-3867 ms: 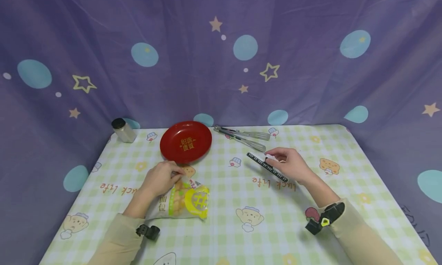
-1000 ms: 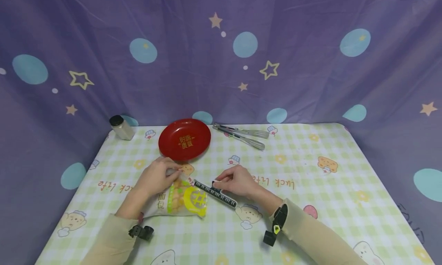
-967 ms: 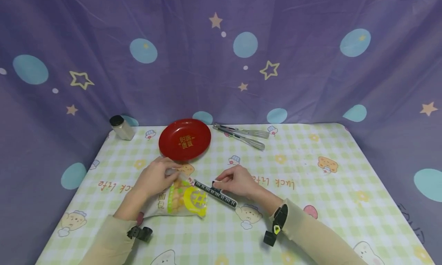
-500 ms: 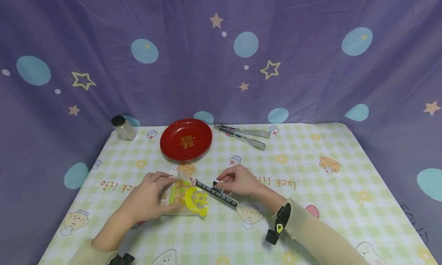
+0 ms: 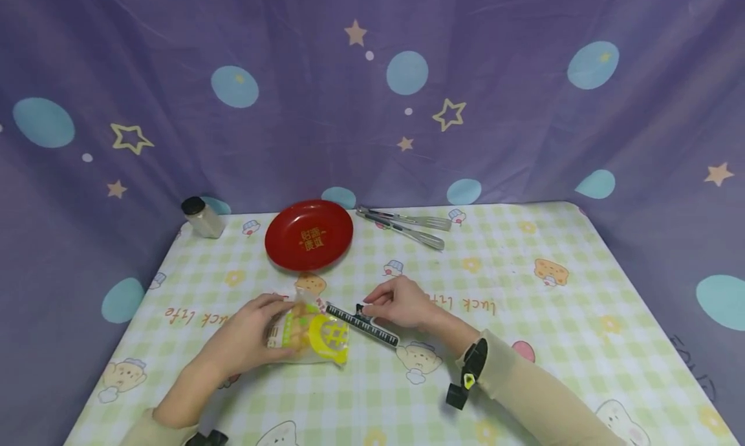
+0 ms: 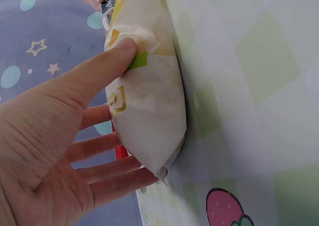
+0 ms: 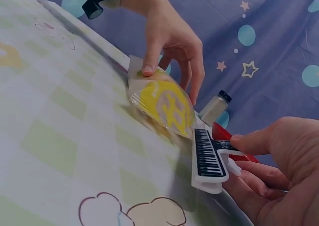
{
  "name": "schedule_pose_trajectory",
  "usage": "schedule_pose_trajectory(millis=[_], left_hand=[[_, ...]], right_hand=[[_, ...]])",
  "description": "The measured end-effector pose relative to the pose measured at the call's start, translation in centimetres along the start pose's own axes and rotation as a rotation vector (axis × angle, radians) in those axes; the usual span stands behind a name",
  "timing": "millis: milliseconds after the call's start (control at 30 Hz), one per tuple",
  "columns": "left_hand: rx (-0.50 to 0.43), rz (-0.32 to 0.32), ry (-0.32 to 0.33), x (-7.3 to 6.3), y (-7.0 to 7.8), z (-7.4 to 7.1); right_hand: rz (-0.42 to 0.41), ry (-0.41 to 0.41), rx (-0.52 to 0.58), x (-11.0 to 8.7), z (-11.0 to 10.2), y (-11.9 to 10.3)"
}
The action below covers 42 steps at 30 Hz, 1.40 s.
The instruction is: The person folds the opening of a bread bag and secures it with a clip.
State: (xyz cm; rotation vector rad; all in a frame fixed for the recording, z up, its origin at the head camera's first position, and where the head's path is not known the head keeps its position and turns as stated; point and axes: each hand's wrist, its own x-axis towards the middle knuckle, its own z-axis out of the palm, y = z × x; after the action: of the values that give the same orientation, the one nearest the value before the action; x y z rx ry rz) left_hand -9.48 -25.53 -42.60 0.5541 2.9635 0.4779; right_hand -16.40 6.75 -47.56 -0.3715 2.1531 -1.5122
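Observation:
A clear and yellow packaged bread bag [image 5: 314,333] lies on the checked tablecloth in front of me. My left hand [image 5: 241,336] holds its left end, thumb on the near side and fingers spread along the far side. In the left wrist view the bag's pale end [image 6: 149,101] sits between thumb and fingers. My right hand [image 5: 401,304] pinches the handles of a bag clip [image 5: 363,325] with a piano-key pattern. The clip [image 7: 209,154] is at the bag's right upper corner; whether its jaws enclose the plastic is unclear.
A red plate [image 5: 308,236] with gold characters stands behind the bag. Metal tongs [image 5: 407,223] lie at the back edge, right of the plate. A jar with a black lid [image 5: 202,218] is at the back left. A purple curtain [image 5: 372,129] closes off the back.
My right hand has brought the clip leftward and down to the bag's corner. My left hand has left the bag's upper edge and now holds its left end.

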Motion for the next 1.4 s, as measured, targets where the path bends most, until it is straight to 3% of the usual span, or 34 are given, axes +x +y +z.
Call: schedule_pose_trajectory(millis=[1400], left_hand=[[-0.016,0.0,-0.018,0.2,-0.4,0.2]], right_hand=[[0.001,-0.01,-0.011,2.3,1.6,-1.2]])
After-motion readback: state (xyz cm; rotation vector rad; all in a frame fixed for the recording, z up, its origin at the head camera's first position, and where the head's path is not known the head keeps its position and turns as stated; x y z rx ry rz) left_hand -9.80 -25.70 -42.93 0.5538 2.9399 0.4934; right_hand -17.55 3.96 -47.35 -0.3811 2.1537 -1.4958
